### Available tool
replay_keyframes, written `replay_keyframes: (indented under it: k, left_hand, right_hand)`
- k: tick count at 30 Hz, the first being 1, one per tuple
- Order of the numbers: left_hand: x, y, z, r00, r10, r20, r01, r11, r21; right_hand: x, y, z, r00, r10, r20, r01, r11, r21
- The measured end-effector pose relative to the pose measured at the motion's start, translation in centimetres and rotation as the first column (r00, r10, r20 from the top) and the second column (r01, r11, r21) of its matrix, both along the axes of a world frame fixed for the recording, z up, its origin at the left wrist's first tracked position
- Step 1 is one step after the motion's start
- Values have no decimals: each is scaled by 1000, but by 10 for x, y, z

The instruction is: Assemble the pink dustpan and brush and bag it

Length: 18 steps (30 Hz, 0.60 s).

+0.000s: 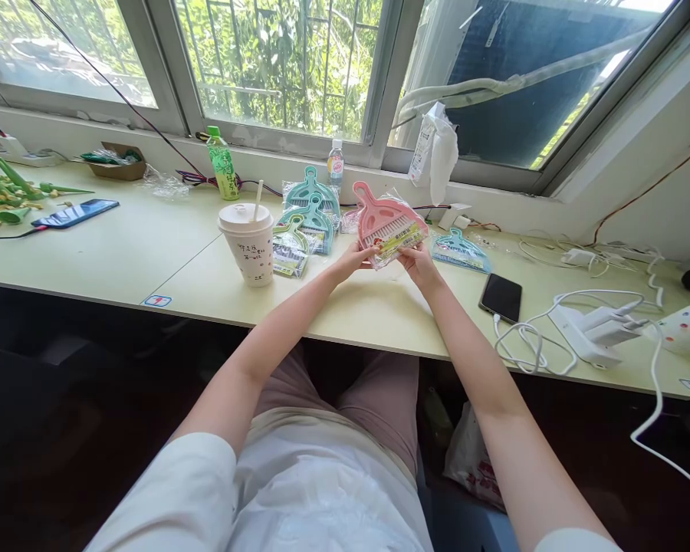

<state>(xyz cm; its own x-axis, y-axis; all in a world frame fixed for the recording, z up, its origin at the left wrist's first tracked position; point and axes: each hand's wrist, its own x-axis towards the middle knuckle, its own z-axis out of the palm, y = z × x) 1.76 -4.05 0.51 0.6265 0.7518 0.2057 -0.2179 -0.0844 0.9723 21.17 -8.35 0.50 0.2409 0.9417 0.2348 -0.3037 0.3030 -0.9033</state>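
A pink dustpan-and-brush pack (389, 222) in clear wrapping is held up over the table, its handle pointing to the upper left. My left hand (353, 259) grips its lower left edge, and my right hand (418, 264) pinches the lower right edge by the yellow label. Blue packs (311, 218) lie to the left, overlapping, with a smaller green pack (290, 245) in front of them. To the right of my right hand lies another blue pack (460, 251).
A lidded cup with a straw (247, 244) stands left of the packs. Behind are a green bottle (223, 165) and a small bottle (335, 162). At right lie a black phone (501, 297), a power strip (586, 335) and white cables. Another phone (76, 214) lies far left.
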Motion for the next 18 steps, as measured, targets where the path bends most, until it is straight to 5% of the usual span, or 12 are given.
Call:
replay_keyframes:
  k: [10, 18]
  left_hand:
    - [0, -6, 5, 992, 119, -50, -119, 993, 8]
    - [0, -16, 13, 993, 107, -41, -107, 994, -10]
  right_hand:
    - [-5, -2, -1, 1000, 4, 23, -4, 1000, 1]
    - [-7, -3, 0, 1000, 21, -12, -21, 1000, 8]
